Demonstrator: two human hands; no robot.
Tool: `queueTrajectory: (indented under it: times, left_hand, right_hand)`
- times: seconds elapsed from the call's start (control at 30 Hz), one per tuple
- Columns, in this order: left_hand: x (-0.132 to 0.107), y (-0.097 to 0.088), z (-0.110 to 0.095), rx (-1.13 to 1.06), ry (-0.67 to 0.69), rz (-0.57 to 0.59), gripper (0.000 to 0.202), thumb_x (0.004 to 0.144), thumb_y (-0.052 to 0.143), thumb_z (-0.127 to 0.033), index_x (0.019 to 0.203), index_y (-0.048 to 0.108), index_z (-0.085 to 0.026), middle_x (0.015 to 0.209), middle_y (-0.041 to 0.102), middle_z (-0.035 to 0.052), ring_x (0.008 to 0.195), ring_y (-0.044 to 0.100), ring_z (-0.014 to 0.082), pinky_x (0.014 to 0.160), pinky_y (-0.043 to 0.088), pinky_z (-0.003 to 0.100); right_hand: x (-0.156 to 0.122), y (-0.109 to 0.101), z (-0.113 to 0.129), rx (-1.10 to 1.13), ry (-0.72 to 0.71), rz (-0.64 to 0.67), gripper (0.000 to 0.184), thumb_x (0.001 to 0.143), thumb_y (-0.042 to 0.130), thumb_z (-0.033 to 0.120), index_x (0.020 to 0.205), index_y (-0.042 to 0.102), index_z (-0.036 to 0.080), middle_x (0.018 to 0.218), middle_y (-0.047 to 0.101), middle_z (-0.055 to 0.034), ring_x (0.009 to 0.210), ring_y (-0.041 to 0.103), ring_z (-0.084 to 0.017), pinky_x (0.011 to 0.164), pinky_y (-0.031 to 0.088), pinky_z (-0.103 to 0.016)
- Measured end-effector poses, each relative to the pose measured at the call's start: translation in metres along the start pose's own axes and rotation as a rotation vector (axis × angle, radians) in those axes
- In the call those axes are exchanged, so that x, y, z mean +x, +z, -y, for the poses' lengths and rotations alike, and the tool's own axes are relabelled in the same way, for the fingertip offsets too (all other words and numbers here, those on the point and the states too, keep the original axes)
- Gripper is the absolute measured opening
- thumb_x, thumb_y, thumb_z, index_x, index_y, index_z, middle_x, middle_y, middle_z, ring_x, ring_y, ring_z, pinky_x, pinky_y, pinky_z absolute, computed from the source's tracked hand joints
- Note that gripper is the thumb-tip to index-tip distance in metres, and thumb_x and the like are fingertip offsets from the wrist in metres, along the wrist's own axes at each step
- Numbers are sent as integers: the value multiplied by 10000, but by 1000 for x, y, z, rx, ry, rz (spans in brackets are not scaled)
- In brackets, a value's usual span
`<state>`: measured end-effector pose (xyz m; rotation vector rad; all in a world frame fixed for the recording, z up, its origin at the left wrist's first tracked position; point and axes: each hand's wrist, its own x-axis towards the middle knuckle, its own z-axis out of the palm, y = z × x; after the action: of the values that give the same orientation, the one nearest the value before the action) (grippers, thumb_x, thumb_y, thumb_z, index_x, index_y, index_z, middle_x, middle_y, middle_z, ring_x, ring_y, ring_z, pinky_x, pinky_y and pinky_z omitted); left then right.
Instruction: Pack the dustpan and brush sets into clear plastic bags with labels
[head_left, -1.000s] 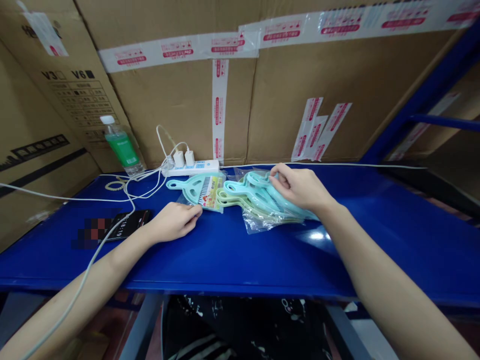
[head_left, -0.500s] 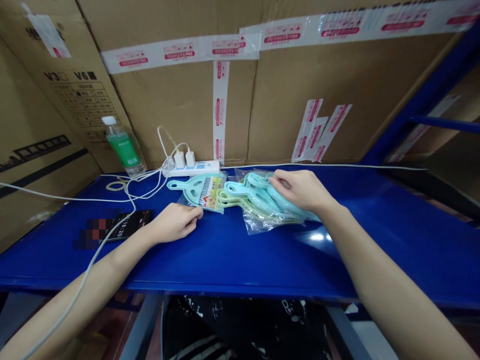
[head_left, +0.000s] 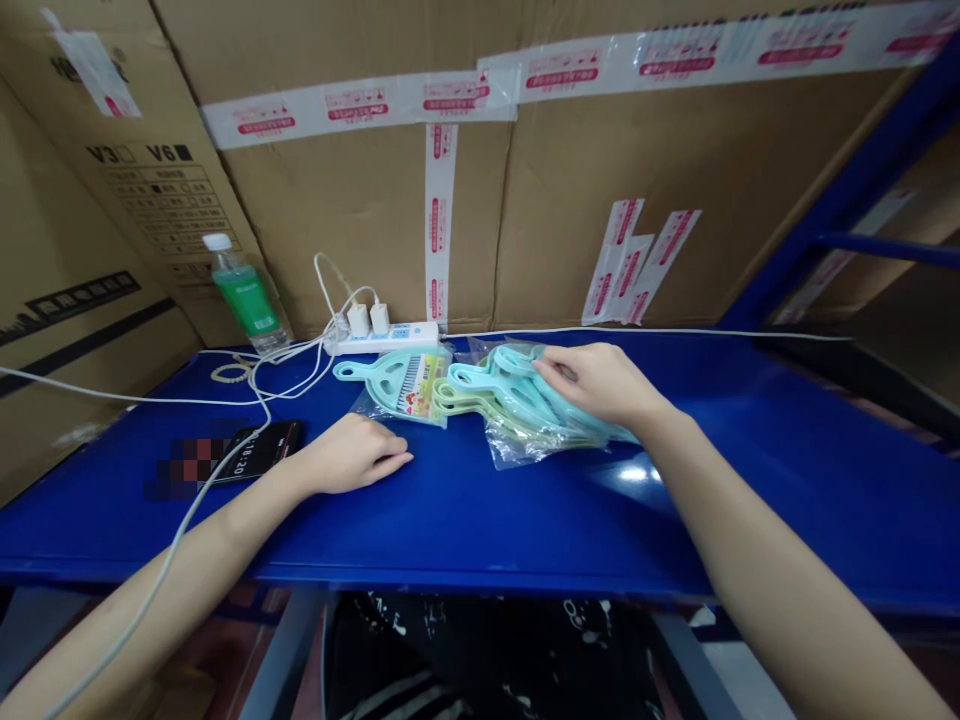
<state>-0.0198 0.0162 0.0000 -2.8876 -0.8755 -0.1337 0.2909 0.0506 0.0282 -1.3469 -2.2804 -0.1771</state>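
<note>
Small dustpans in clear plastic bags lie on the blue table. One light-blue dustpan [head_left: 386,380] with a dark-bristled brush and a printed card lies apart on the left. Beside it is an overlapping pile of light-blue and pale-green bagged dustpans [head_left: 517,400]. My right hand [head_left: 600,382] is closed on the upper light-blue dustpan at the pile's right side; its fingertips are partly hidden. My left hand [head_left: 352,455] rests on the table just in front of the single dustpan, holding nothing, with the fingers loosely bent and apart.
A white power strip [head_left: 416,337] with chargers and cables stands behind the dustpans. To the left are a green-labelled bottle [head_left: 247,295], a coiled band [head_left: 231,373] and a phone [head_left: 262,452]. A white cable crosses my left forearm. Taped cardboard [head_left: 360,200] walls the back.
My left hand's fingers have loosened and stretched a little on the table. My right hand has shifted very slightly left over the pile; the dustpans look the same.
</note>
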Motion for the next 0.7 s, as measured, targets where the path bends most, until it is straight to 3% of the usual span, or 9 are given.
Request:
queueTrajectory:
  times: [0.23, 0.53, 0.7]
  left_hand:
    - [0, 0, -1, 16, 25, -37, 414, 991, 304, -304, 612, 432, -195, 516, 485, -26, 471, 452, 122, 508, 289, 247]
    - [0, -3, 0, -31, -11, -7, 254, 901, 380, -193, 648, 398, -205, 532, 479, -36, 473, 438, 119, 502, 285, 237]
    - [0, -4, -2, -52, -33, 24, 210, 856, 396, -153, 655, 382, -210, 546, 494, -36, 481, 443, 120, 507, 288, 232]
  right_hand:
    - [0, -1, 0, -67, 11, 49, 318, 863, 334, 343, 575, 399, 227, 487, 446, 7, 467, 393, -142, 520, 248, -263]
    - [3, -6, 4, -228, 141, 219, 246, 886, 328, 195, 832, 568, 199, 699, 649, -72, 653, 595, -218, 555, 292, -272]
    - [3, -6, 4, -288, 208, 204, 268, 887, 311, 154, 956, 569, 183, 803, 695, -102, 698, 630, -238, 544, 305, -272]
